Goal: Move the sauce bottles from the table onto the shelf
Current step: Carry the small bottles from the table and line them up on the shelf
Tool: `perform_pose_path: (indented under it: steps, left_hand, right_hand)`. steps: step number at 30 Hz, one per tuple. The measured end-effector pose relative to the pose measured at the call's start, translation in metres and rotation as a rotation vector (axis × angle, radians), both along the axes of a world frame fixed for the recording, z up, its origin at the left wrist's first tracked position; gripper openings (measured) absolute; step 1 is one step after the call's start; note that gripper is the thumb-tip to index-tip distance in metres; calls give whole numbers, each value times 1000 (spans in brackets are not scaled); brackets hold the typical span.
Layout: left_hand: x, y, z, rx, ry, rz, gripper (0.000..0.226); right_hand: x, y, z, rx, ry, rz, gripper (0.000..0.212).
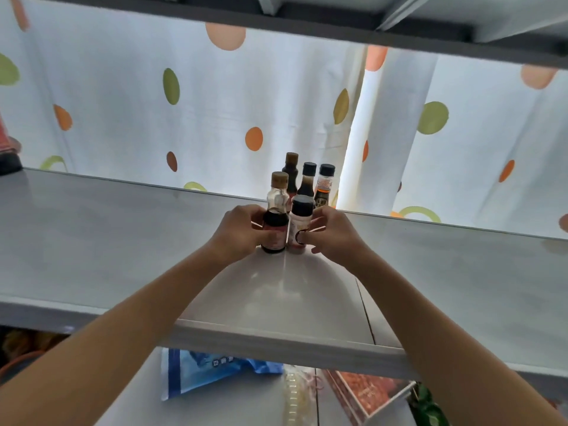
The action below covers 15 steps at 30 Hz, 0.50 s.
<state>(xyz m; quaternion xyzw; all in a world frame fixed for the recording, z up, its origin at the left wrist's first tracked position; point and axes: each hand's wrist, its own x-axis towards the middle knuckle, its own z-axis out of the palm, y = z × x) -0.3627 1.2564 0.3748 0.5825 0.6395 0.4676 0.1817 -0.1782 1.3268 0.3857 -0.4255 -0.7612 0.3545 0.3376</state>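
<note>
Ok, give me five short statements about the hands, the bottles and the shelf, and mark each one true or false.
1. Each hand holds a bottle. True: the left hand grips the gold-capped bottle and the right hand grips the dark-capped bottle.
2. Both held bottles lie on their sides. False: they are upright on the shelf.
3. Three more bottles stand behind the held pair. True.
4. The gold-capped bottle is full to its neck. False: dark sauce fills only its lower part.
5. A blue packet lies on the level below. True.
</note>
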Motion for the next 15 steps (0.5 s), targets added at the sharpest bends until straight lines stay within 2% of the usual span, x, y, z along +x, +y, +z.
perform_pose_path:
  steps: [6,9,15]
  left_hand:
    - [8,38,-2,-1,-7,127,48]
    - [8,62,-2,-27,19,158,47]
    - [9,90,-3,-24,47,225,44]
  right_hand:
    - [-5,33,3,-16,-24,-47,34]
    - [-12,49,-3,-37,30,-122,27]
    - [-27,66,-9,-5,37,-195,34]
